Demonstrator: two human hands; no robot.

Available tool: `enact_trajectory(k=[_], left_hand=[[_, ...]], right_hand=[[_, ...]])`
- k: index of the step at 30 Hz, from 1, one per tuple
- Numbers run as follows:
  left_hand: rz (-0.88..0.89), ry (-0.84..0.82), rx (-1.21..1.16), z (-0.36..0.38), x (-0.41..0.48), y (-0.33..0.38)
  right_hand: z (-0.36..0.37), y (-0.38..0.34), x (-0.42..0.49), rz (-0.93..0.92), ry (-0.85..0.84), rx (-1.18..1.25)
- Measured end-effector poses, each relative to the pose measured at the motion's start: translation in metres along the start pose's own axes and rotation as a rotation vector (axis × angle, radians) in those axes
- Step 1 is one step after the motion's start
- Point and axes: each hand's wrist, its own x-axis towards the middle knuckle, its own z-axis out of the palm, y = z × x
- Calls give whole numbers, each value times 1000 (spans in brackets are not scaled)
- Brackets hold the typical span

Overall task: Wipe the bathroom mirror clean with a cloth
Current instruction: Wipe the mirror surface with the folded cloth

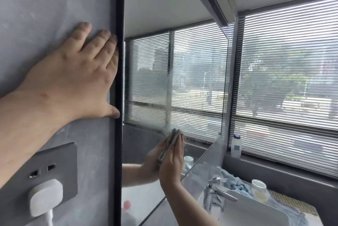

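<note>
Inspection note, head view. I recorded the left hand (73, 79) at 9 o'clock, laid flat on the grey wall (45, 2), fingers straight and close together, holding nothing. Its fingertips and thumb touched the black frame (119, 51) of the mirror (197, 57).

The right hand (172, 161) sat at 6 o'clock, fingers straight and together, palm pressing the cloth (176, 134) flat against the glass. The grey cloth was low on the mirror, near its bottom edge, and bunched out past the fingertips. I could not tell where the thumb lay. A hazy wet film (151, 79) covered the glass at 11 o'clock from the cloth, ending in a vertical streak.

A socket (54, 167) with a white plug (45, 196) was on the wall at 7 o'clock. At 5 o'clock I noted a sink (256, 213) with a tap (217, 191), a blue rag (236, 183) and a jar (259, 190) behind them. A white bottle (236, 146) stood on the sill below the blinds (292, 79).
</note>
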Motion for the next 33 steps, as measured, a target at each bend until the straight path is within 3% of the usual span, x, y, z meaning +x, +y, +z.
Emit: enact_trajectory(k=[6, 10, 16, 20, 24, 29, 33], left_hand=[[8, -19, -23, -11, -4, -4], [16, -35, -28, -14, -6, -5], [9, -23, -45, -15, -9, -3], [17, 0, -64, -15, -10, -3], [23, 32, -58, -14, -12, -3], [14, 35, -88, -12, -11, -3], [28, 36, -78, -13, -13, -2]], right_hand=[[-1, 73, -19, 280, 87, -62], [15, -29, -26, 340, 28, 25], [25, -119, -72, -92, -256, -64], [20, -111, -93, -117, -257, -104], [7, -71, -124, 59, -209, -136], [-7, -36, -153, 429, -106, -144], [3, -60, -143, 492, -55, -85]])
